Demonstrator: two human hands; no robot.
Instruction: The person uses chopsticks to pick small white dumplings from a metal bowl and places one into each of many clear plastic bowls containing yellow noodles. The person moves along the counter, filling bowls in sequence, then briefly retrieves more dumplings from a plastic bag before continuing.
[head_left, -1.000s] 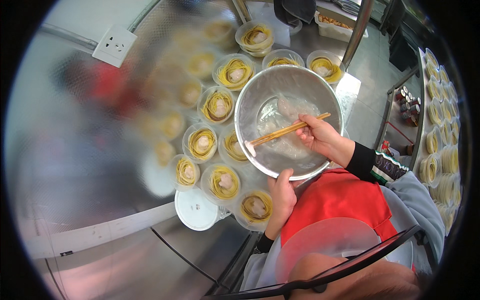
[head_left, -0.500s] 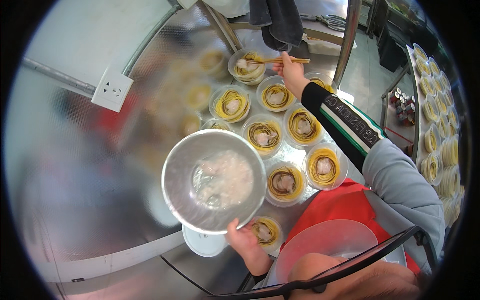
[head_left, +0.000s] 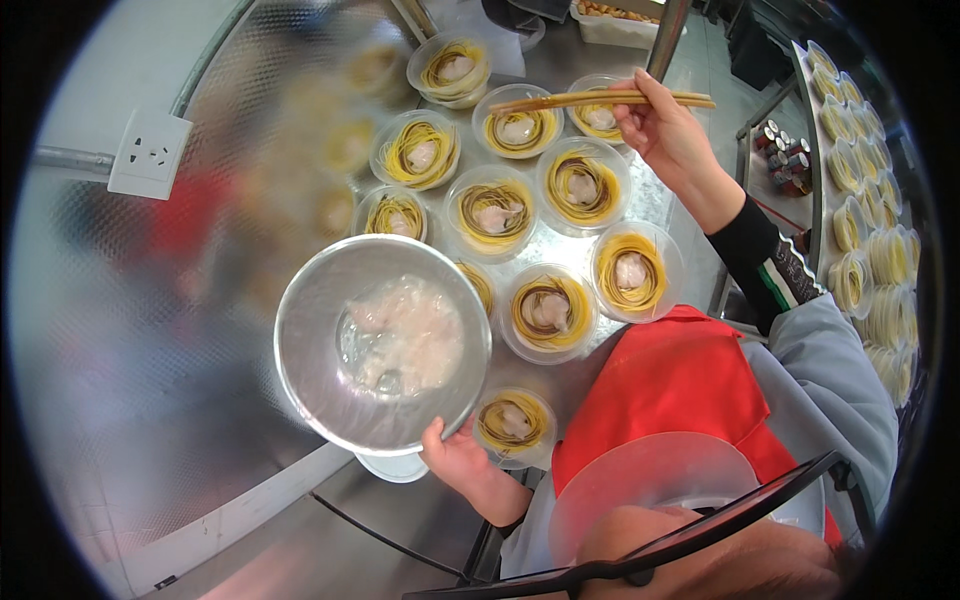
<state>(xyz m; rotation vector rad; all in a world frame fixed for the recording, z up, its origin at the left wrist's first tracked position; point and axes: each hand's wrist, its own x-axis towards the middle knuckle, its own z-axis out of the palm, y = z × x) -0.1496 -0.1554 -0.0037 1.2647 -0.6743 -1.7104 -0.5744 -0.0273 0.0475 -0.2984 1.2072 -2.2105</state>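
Observation:
My left hand grips the near rim of a large metal mixing bowl, thumb over the edge. Pale pink, wet pieces, perhaps raw meat or seafood, lie at its bottom. A pair of wooden chopsticks is pinched in my right hand, pointing left above the far containers, nothing between the tips. Several round clear plastic containers crowd the metal table, each with coiled yellow and brown strands, like noodles, and a pale lump on top. One such container stands at the far left, seemingly stacked on another.
A textured metal wall panel with a white socket borders the left. On the right, a rack carries many filled containers, with cans below. A white lid-like disc shows under the metal bowl. A white tub stands at the back.
My right hand has drawn the chopsticks back from the far left container, leaving a pale lump on its strands. The whole view has shifted; my left hand keeps hold of the mixing bowl.

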